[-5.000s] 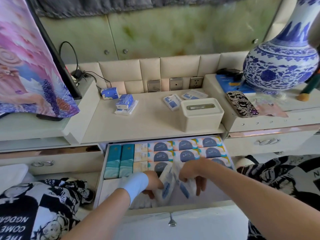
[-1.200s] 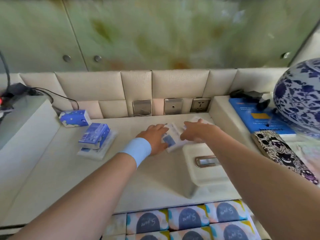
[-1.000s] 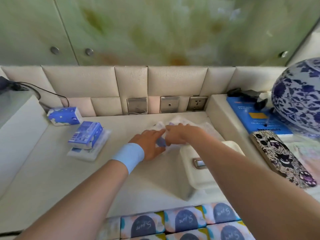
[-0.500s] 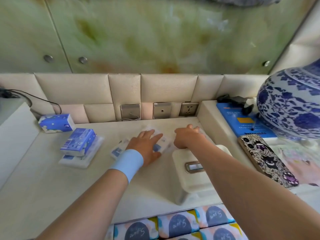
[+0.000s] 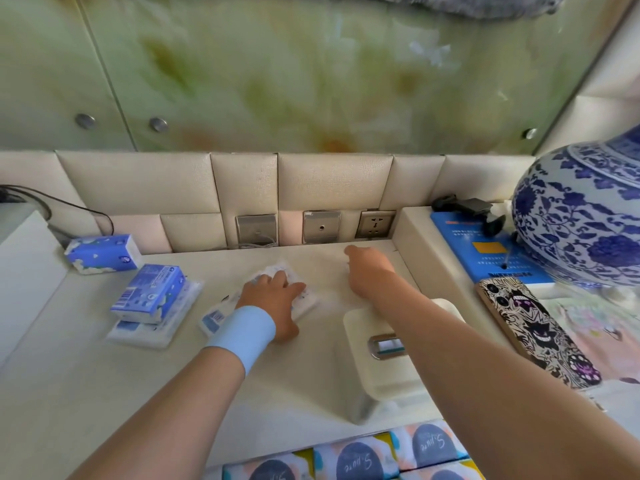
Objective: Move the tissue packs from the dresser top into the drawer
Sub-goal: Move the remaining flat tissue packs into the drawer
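Note:
On the cream dresser top point(image 5: 86, 393), my left hand point(image 5: 273, 301), with a light blue wristband, rests flat on two thin white-and-blue tissue packs point(image 5: 214, 317) lying side by side. Further right, my right hand point(image 5: 369, 271) sits on the surface with its fingers bent down, and I cannot see whether anything is under it. A blue tissue pack point(image 5: 104, 252) lies at the back left. In front of it another blue pack point(image 5: 152, 294) is stacked on a flat white one point(image 5: 157, 329). Patterned tissue packs point(image 5: 363, 459) fill the open drawer at the bottom edge.
A cream tissue box point(image 5: 377, 379) stands under my right forearm. On the raised shelf to the right are a patterned phone point(image 5: 536, 327), a blue booklet point(image 5: 485, 254) and a large blue-and-white vase point(image 5: 588, 220). Wall sockets point(image 5: 322, 226) line the padded back panel.
Five seconds ago both hands were in the drawer; they have since reached up to the dresser top. In the last half second my left hand slid the packs left and my right hand moved toward the back.

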A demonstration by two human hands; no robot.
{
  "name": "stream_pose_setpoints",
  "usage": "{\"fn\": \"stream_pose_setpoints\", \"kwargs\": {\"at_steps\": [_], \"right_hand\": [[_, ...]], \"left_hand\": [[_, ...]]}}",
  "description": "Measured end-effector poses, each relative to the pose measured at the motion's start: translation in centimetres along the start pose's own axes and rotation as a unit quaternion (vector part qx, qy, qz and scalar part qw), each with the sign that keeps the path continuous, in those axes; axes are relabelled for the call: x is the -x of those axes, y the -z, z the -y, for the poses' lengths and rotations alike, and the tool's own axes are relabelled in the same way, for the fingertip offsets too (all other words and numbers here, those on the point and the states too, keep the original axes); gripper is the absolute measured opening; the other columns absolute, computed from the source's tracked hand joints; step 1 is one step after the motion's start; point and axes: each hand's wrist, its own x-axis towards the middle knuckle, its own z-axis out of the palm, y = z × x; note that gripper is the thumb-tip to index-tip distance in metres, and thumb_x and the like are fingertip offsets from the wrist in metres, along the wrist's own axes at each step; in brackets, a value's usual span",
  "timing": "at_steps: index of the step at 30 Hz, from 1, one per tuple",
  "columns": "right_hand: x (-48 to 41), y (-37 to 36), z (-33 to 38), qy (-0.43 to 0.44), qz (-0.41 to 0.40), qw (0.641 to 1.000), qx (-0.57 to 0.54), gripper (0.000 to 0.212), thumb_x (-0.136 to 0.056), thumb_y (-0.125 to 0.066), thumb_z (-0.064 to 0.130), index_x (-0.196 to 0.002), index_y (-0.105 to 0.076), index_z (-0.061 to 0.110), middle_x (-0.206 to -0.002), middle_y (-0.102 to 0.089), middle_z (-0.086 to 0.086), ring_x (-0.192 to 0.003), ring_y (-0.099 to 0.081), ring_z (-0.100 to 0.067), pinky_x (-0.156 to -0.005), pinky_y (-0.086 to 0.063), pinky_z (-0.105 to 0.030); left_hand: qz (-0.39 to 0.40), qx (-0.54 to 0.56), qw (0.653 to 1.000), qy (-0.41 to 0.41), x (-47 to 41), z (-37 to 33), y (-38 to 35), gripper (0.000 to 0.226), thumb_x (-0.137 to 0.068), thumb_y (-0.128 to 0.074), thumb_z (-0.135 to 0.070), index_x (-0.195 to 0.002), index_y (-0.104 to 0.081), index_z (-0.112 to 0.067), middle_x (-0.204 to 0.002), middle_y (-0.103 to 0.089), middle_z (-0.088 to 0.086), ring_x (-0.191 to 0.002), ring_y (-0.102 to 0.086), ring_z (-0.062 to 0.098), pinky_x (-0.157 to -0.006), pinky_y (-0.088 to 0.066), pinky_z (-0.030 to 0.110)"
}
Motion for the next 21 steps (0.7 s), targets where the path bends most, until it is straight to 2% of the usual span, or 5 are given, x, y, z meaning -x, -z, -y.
{"fn": "stream_pose_setpoints", "kwargs": {"at_steps": [5, 9, 13, 18, 21], "right_hand": [[1.8, 0.6, 3.8, 0.054, 0.008, 0.976, -0.209, 0.051, -0.093, -0.066, 0.030, -0.141, -0.051, 0.018, -0.125, -0.065, -0.006, -0.112, -0.061, -0.023, -0.094, -0.045, -0.025], [3.3, 2.4, 6.0, 0.056, -0.054, 0.929, -0.363, 0.038, -0.091, -0.065, 0.013, -0.128, -0.061, 0.016, -0.109, -0.070, -0.001, -0.095, -0.065, -0.016, -0.078, -0.049, -0.017], [5.5, 4.5, 6.9, 0.019, 0.029, 0.813, -0.582, 0.050, -0.088, -0.052, -0.014, -0.132, -0.058, 0.009, -0.092, -0.071, -0.003, -0.078, -0.066, -0.015, -0.072, -0.056, -0.019], [9.3, 5.2, 8.1, 0.054, 0.213, 0.661, -0.717, 0.042, -0.093, -0.036, -0.013, -0.117, -0.063, 0.008, -0.098, -0.073, -0.014, -0.082, -0.072, -0.025, -0.068, -0.060, -0.033], [11.7, 5.2, 9.0, 0.056, 0.252, 0.646, -0.718, 0.022, -0.097, -0.048, 0.008, -0.107, -0.067, 0.002, -0.098, -0.072, -0.016, -0.084, -0.072, -0.027, -0.073, -0.059, -0.036]], "left_hand": [[0.047, 0.032, 0.998, 0.026, 1.9, 1.7, 0.6, 0.077, -0.083, -0.060, -0.043, -0.151, -0.023, -0.041, -0.154, -0.024, -0.002, -0.142, -0.026, 0.026, -0.112, -0.030, 0.040], [0.026, 0.221, 0.971, 0.091, 3.3, 3.5, 1.3, 0.078, -0.091, -0.057, -0.034, -0.155, -0.013, -0.035, -0.156, -0.034, -0.003, -0.137, -0.040, 0.025, -0.110, -0.036, 0.038], [-0.087, 0.515, 0.841, 0.141, 5.4, 4.2, 3.7, 0.071, -0.098, -0.051, -0.028, -0.157, -0.011, -0.030, -0.154, -0.037, 0.001, -0.133, -0.047, 0.028, -0.101, -0.043, 0.036], [-0.042, 0.761, 0.635, 0.127, 8.8, 3.6, 5.0, 0.032, -0.101, -0.050, -0.018, -0.132, -0.055, -0.022, -0.119, -0.068, 0.012, -0.101, -0.066, 0.029, -0.079, -0.055, 0.041], [-0.058, 0.761, 0.632, 0.134, 11.1, 4.3, 4.7, 0.022, -0.096, -0.058, -0.010, -0.117, -0.065, -0.010, -0.107, -0.072, 0.014, -0.095, -0.070, 0.030, -0.080, -0.057, 0.040]]}}
